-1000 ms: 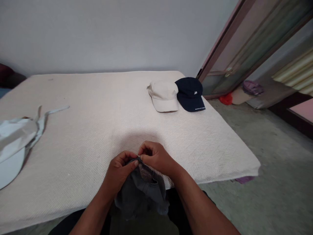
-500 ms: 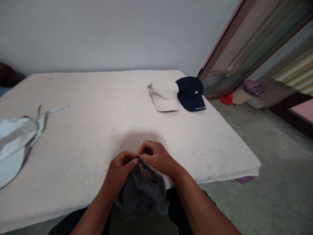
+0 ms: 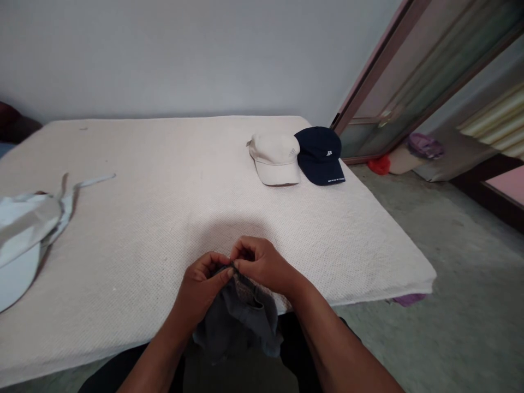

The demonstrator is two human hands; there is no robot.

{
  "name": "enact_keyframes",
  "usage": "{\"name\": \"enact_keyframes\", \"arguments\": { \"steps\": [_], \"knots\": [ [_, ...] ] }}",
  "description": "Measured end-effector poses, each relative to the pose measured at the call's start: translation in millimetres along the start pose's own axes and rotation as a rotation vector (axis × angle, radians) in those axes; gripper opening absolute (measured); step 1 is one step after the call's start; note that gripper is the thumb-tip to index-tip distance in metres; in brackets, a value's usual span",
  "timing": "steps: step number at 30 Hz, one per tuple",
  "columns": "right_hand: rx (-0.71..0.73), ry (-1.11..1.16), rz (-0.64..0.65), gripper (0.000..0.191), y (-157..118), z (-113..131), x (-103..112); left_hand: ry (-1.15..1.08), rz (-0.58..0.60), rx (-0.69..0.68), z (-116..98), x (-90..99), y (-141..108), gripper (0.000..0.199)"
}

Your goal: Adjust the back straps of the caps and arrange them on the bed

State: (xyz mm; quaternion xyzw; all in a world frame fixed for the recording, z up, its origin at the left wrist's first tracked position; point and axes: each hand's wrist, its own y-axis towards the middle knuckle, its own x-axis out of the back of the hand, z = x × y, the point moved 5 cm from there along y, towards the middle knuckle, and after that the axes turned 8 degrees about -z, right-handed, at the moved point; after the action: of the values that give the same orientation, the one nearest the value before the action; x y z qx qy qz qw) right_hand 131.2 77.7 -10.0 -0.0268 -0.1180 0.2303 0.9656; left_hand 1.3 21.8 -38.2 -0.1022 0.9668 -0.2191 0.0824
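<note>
A dark grey cap (image 3: 241,316) hangs from my two hands at the near edge of the bed-like surface, its back opening facing up. My left hand (image 3: 204,281) pinches the cap's back strap between thumb and fingers. Right beside it, my right hand (image 3: 260,265) is closed on the same strap, with the fingertips of both hands nearly touching. The small fastening between the fingertips is mostly hidden. The cap's crown droops below the surface edge, over my lap.
A beige cap (image 3: 275,158) and a navy cap (image 3: 321,155) lie side by side at the far right of the white-covered surface (image 3: 164,218). At the left lies a white cap (image 3: 24,234) with loose straps. A wall stands behind; a door frame (image 3: 376,65) is at right.
Both hands stay at the cap's strap, with only a slight shift of the fingertips, which now cover more of the strap. The view has moved slightly; the other caps lie as before.
</note>
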Motion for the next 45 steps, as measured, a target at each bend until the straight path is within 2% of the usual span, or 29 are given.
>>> {"name": "enact_keyframes", "arguments": {
  "steps": [8, 15, 27, 39, 45],
  "knots": [
    [0.011, -0.006, 0.042, 0.011, 1, -1, 1, 0.035, 0.002, 0.033, 3, 0.8, 0, 0.017],
    [-0.009, 0.012, 0.056, 0.012, 5, -8, -4, 0.122, -0.044, 0.034, 4, 2.2, 1, 0.019],
    [-0.077, 0.192, 0.130, 0.008, 9, -13, -12, -0.136, -0.002, 0.206, 17, 0.1, 4, 0.018],
    [-0.088, 0.212, 0.096, 0.012, 8, -12, -9, -0.013, -0.083, 0.050, 5, -1.1, -2, 0.016],
    [-0.081, 0.149, 0.083, 0.014, 9, -16, -4, -0.067, -0.106, 0.058, 8, -1.9, -2, 0.022]
  ]
}}
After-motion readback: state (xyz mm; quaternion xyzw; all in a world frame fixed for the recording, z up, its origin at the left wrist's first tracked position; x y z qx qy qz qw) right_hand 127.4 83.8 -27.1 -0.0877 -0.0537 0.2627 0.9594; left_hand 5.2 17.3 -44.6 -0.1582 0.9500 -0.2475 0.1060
